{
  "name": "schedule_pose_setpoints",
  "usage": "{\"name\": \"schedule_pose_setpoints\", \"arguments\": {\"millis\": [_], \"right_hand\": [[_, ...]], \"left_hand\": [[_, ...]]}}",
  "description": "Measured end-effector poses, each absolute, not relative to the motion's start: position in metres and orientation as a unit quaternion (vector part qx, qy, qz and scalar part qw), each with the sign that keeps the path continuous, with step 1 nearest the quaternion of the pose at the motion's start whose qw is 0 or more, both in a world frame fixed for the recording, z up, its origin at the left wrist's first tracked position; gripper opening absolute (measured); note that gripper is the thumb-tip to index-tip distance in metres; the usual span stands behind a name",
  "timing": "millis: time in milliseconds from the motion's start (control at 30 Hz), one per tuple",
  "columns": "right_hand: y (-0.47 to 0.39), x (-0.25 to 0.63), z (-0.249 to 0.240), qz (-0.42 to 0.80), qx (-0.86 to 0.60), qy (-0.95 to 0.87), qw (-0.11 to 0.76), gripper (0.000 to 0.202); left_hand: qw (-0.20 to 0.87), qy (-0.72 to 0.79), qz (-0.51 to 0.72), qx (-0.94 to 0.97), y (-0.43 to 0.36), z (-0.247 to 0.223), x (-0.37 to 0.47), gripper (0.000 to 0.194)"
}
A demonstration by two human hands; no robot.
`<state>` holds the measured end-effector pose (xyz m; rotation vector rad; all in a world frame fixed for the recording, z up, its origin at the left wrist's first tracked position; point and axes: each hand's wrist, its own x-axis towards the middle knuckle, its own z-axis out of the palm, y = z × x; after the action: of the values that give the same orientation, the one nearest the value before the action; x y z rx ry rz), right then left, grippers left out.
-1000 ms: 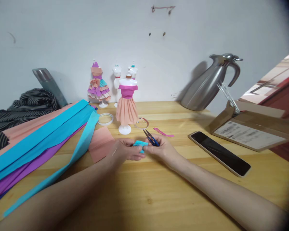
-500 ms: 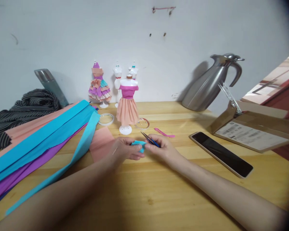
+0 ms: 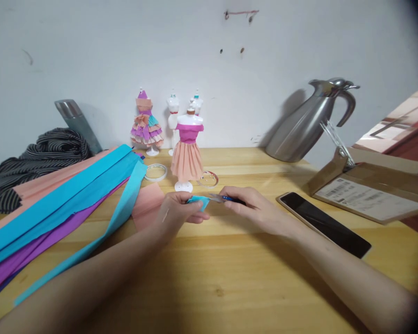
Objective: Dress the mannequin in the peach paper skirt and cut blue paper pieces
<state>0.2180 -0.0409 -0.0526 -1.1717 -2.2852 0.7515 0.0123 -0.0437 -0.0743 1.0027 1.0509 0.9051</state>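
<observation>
Pinched in my left hand is a small folded piece of turquoise crepe paper. My right hand is closed around the blue handles of small scissors, whose blades point left and reach the paper's right edge. Whether the blades are cutting I cannot tell. Just behind my hands stands a mini dress form in a magenta top and pleated peach skirt. A peach paper sheet lies beside my left hand, partly covered by it.
Long paper strips in turquoise, peach and purple spread across the left. A tape roll lies near more dress forms. On the right are a phone, an open cardboard box and a steel jug.
My right hand has let go of the paper and swung the scissors round, blades now at the paper's edge. My left hand still holds the paper. The view has shifted slightly.
</observation>
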Motion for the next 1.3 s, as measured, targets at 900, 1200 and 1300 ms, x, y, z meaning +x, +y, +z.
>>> {"name": "schedule_pose_setpoints", "arguments": {"millis": [900,1200,1300], "right_hand": [[-0.044,0.209,-0.059,0.29,-0.439,-0.826,0.202,0.031],[-0.047,0.208,-0.059,0.284,-0.434,-0.83,0.205,0.03],[-0.047,0.208,-0.061,0.277,-0.432,-0.833,0.206,0.028]], "left_hand": [[0.64,0.455,0.412,0.463,-0.05,-0.079,0.016,0.028],[0.627,0.455,0.404,0.486,-0.049,-0.083,0.017,0.028],[0.621,0.465,0.401,0.487,-0.05,-0.082,0.017,0.021]]}}
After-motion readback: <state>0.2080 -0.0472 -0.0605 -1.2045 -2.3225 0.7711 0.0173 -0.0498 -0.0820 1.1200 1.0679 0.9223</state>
